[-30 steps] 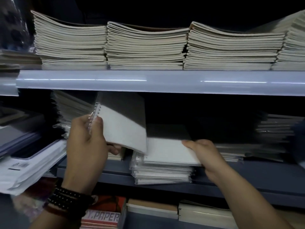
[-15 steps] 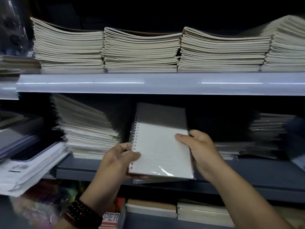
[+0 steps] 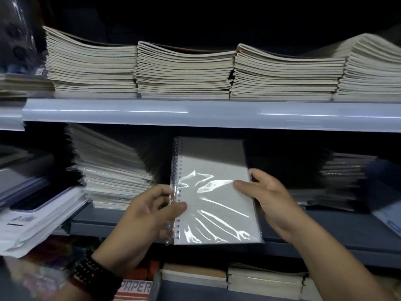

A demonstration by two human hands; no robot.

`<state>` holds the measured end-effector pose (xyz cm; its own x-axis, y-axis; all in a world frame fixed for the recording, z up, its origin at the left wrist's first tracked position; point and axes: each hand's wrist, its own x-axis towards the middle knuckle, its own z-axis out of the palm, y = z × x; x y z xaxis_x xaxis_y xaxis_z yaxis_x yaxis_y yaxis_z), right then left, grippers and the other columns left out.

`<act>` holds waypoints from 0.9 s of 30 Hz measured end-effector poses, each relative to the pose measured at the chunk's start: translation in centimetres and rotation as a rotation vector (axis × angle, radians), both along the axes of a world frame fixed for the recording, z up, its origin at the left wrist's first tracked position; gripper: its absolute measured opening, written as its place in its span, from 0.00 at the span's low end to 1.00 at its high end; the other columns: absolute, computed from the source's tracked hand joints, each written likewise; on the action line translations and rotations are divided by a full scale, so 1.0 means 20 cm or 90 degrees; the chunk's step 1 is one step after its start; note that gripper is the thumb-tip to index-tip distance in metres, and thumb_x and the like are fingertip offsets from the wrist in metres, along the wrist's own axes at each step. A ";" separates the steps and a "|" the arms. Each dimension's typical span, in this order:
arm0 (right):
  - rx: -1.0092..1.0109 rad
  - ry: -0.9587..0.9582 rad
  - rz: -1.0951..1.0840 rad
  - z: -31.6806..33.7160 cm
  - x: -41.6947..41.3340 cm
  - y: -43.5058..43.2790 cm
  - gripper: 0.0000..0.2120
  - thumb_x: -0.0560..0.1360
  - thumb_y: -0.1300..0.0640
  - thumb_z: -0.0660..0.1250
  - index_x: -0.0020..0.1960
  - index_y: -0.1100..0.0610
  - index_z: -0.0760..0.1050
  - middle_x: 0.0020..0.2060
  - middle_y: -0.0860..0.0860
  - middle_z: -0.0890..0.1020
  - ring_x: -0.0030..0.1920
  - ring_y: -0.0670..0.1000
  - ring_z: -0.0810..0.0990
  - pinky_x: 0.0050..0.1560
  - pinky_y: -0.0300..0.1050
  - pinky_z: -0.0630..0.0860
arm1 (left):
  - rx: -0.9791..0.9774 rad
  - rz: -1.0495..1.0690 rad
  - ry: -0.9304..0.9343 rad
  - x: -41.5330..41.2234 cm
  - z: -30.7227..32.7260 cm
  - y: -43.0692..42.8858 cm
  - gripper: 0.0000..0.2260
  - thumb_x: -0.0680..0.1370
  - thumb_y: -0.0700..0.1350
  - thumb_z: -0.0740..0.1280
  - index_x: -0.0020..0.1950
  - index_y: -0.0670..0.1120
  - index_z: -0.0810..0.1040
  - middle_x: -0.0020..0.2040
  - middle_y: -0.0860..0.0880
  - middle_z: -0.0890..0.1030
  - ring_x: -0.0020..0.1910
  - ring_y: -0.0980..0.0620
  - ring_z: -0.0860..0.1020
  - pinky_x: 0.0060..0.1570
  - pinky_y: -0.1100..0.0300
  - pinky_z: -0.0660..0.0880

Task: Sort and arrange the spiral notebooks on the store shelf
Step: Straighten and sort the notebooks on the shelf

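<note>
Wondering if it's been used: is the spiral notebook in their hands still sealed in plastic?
Apparently wrapped: glossy, creased film covers the spiral notebook.

Spiral notebook: upper cover lost in the shadow under the upper shelf; clear-wrap glare hides any print; the binding's lower coils are partly covered by the left hand. Right hand: fingers hidden behind the notebook, only the thumb showing on its face. Rightmost pale stack cut by the right edge. Dark stack on the lower shelf blurred, kind unreadable. Red label at the bottom partly hidden, showing only "PAPER"
</note>
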<state>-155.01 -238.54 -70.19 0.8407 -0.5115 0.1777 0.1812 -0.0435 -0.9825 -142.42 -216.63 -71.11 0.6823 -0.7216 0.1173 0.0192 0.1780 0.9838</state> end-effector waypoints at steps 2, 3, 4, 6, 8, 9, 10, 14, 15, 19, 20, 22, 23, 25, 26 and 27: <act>0.008 0.007 -0.021 0.02 0.02 -0.01 0.12 0.76 0.63 0.70 0.59 0.62 0.78 0.50 0.57 0.86 0.49 0.54 0.86 0.48 0.43 0.81 | -0.023 0.029 -0.008 -0.01 0.02 -0.04 0.09 0.77 0.38 0.70 0.56 0.39 0.80 0.50 0.41 0.85 0.38 0.50 0.83 0.30 0.60 0.78; 0.009 0.005 -0.042 0.02 0.03 -0.02 0.12 0.75 0.64 0.71 0.58 0.63 0.77 0.48 0.56 0.87 0.48 0.54 0.86 0.48 0.44 0.81 | -0.024 0.054 -0.034 0.00 0.03 -0.07 0.08 0.78 0.40 0.70 0.55 0.40 0.81 0.46 0.44 0.85 0.37 0.51 0.82 0.30 0.60 0.78; 0.011 -0.002 -0.072 0.03 0.05 -0.02 0.11 0.75 0.65 0.72 0.57 0.64 0.77 0.44 0.54 0.87 0.45 0.52 0.87 0.46 0.42 0.82 | -0.017 0.095 -0.074 0.01 0.03 -0.09 0.07 0.78 0.42 0.70 0.54 0.42 0.82 0.41 0.46 0.84 0.34 0.53 0.81 0.30 0.60 0.77; 0.021 -0.027 -0.158 0.02 0.09 -0.02 0.09 0.73 0.65 0.74 0.52 0.62 0.78 0.36 0.50 0.87 0.40 0.49 0.86 0.41 0.38 0.80 | 0.014 0.203 -0.201 0.08 0.04 -0.14 0.06 0.78 0.49 0.71 0.51 0.49 0.85 0.40 0.47 0.83 0.36 0.52 0.79 0.36 0.58 0.77; 0.036 -0.022 -0.233 -0.02 0.15 -0.04 0.10 0.72 0.62 0.76 0.51 0.62 0.80 0.40 0.52 0.87 0.45 0.54 0.86 0.46 0.45 0.81 | 0.072 0.260 -0.285 0.16 0.03 -0.18 0.10 0.81 0.51 0.67 0.43 0.56 0.86 0.44 0.49 0.83 0.44 0.53 0.79 0.46 0.58 0.75; 0.020 0.005 -0.265 -0.05 0.18 -0.05 0.11 0.72 0.61 0.76 0.52 0.62 0.81 0.43 0.54 0.87 0.48 0.56 0.85 0.49 0.47 0.80 | 0.113 0.264 -0.289 0.19 0.01 -0.19 0.13 0.82 0.49 0.65 0.40 0.57 0.85 0.44 0.52 0.83 0.45 0.55 0.78 0.48 0.60 0.73; -0.012 0.049 -0.291 -0.08 0.20 -0.05 0.11 0.73 0.59 0.75 0.54 0.61 0.81 0.45 0.54 0.86 0.49 0.56 0.84 0.50 0.48 0.80 | 0.149 0.255 -0.274 0.21 -0.01 -0.21 0.14 0.83 0.46 0.64 0.41 0.56 0.84 0.43 0.53 0.82 0.44 0.55 0.78 0.46 0.62 0.72; -0.216 0.253 -0.266 -0.15 0.24 -0.05 0.22 0.77 0.51 0.68 0.68 0.60 0.74 0.58 0.53 0.81 0.58 0.55 0.79 0.56 0.48 0.76 | 0.228 0.222 -0.174 0.27 -0.09 -0.23 0.07 0.81 0.40 0.64 0.48 0.44 0.81 0.28 0.51 0.76 0.29 0.52 0.73 0.34 0.58 0.71; -0.220 0.259 -0.258 -0.15 0.24 -0.04 0.24 0.77 0.49 0.68 0.69 0.60 0.72 0.60 0.53 0.80 0.60 0.55 0.78 0.58 0.47 0.75 | 0.235 0.230 -0.164 0.29 -0.10 -0.23 0.08 0.81 0.39 0.63 0.46 0.40 0.80 0.28 0.48 0.76 0.28 0.51 0.73 0.34 0.57 0.71; -0.140 0.219 -0.232 -0.12 0.23 -0.05 0.16 0.76 0.52 0.72 0.59 0.52 0.71 0.47 0.46 0.79 0.50 0.48 0.78 0.53 0.44 0.74 | 0.234 0.231 -0.094 0.32 -0.09 -0.21 0.08 0.82 0.35 0.64 0.48 0.31 0.80 0.31 0.43 0.76 0.25 0.51 0.73 0.28 0.59 0.73; -0.120 0.211 -0.221 -0.12 0.23 -0.05 0.16 0.76 0.53 0.73 0.59 0.51 0.69 0.46 0.45 0.77 0.48 0.46 0.78 0.53 0.44 0.73 | 0.239 0.224 -0.089 0.33 -0.09 -0.21 0.09 0.81 0.36 0.66 0.47 0.30 0.80 0.29 0.44 0.75 0.25 0.51 0.72 0.27 0.59 0.73; -0.103 0.202 -0.215 -0.11 0.21 -0.05 0.19 0.75 0.54 0.74 0.62 0.52 0.70 0.47 0.44 0.76 0.49 0.46 0.77 0.53 0.43 0.71 | 0.244 0.209 -0.076 0.32 -0.08 -0.21 0.09 0.79 0.39 0.71 0.44 0.33 0.82 0.26 0.46 0.75 0.23 0.51 0.72 0.26 0.60 0.73; -0.095 0.199 -0.210 -0.12 0.21 -0.07 0.23 0.75 0.54 0.74 0.66 0.55 0.71 0.50 0.45 0.76 0.52 0.47 0.76 0.55 0.43 0.70 | 0.248 0.203 -0.076 0.32 -0.08 -0.21 0.10 0.78 0.42 0.74 0.44 0.33 0.83 0.27 0.46 0.74 0.24 0.52 0.72 0.26 0.60 0.73; -0.079 0.202 -0.206 -0.11 0.20 -0.09 0.31 0.74 0.52 0.75 0.71 0.60 0.67 0.57 0.47 0.74 0.57 0.49 0.74 0.57 0.43 0.69 | 0.267 0.203 -0.096 0.32 -0.07 -0.23 0.19 0.73 0.48 0.78 0.47 0.30 0.82 0.28 0.45 0.72 0.24 0.52 0.71 0.28 0.63 0.72; -0.072 0.197 -0.204 -0.11 0.19 -0.10 0.31 0.73 0.52 0.76 0.70 0.59 0.68 0.58 0.48 0.74 0.58 0.49 0.74 0.57 0.43 0.69 | 0.275 0.212 -0.107 0.31 -0.06 -0.24 0.22 0.72 0.50 0.78 0.48 0.30 0.81 0.28 0.46 0.71 0.24 0.53 0.71 0.30 0.64 0.73; -0.067 0.192 -0.200 -0.12 0.19 -0.11 0.28 0.72 0.52 0.77 0.66 0.57 0.69 0.58 0.48 0.74 0.58 0.50 0.74 0.57 0.44 0.69 | 0.280 0.232 -0.116 0.31 -0.06 -0.25 0.22 0.72 0.50 0.78 0.49 0.30 0.82 0.27 0.47 0.71 0.23 0.55 0.71 0.34 0.62 0.74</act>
